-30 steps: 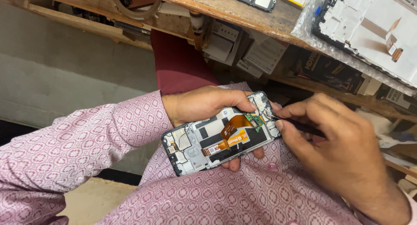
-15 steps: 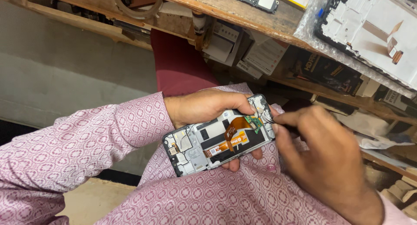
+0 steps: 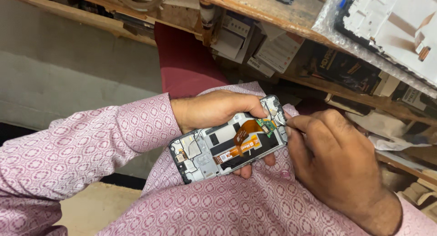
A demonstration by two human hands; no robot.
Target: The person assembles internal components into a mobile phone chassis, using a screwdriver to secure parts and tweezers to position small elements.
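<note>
An opened phone frame (image 3: pixel 214 149) with an orange flex cable (image 3: pixel 243 140) lies across my lap, back side up. My left hand (image 3: pixel 214 109) holds it from behind, thumb on its upper edge and fingertips showing under its lower edge. My right hand (image 3: pixel 334 161) is at the phone's right end, fingers pinched together on a thin dark tool (image 3: pixel 284 122) whose tip touches the small green board (image 3: pixel 266 124) there. Most of the tool is hidden inside the hand.
A wooden workbench edge (image 3: pixel 291 17) runs above my hands. A white phone frame in clear plastic (image 3: pixel 387 31) lies on it at the top right. Boxes and papers (image 3: pixel 273 49) fill the shelf beneath. A dark red cloth (image 3: pixel 184 63) hangs behind my left wrist.
My right hand has shifted left and closer onto the phone's right end, and the dark tool is now mostly hidden in its fingers. The phone and my left hand have barely moved.
</note>
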